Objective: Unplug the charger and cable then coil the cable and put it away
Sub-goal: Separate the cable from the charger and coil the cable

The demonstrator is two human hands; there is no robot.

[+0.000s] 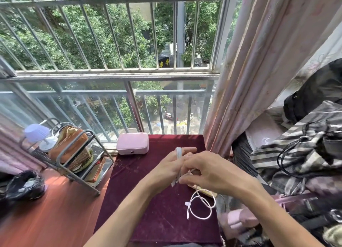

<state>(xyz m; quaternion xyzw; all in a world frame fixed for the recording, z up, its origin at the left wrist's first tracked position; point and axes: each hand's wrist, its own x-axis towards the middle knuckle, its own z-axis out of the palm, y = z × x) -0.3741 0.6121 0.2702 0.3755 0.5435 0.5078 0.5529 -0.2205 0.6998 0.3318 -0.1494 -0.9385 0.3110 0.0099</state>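
A thin white cable [200,205] trails in loose loops over the dark red cloth [148,200] near its right edge, one plug end lying free. Several turns of it are wound around the fingers of my left hand [170,165], which is held flat with fingers stretched toward the window. My right hand [209,172] is beside it, pinching the cable between thumb and fingers close to my left palm. No charger block shows; something pale lies half hidden under my right hand.
A pink case [132,143] sits at the cloth's far edge by the window rail. A metal rack [74,159] with bags and a small lamp stands left. A black plastic bag [24,185] lies far left. Curtain and piled clothes with a black cord [288,159] crowd the right.
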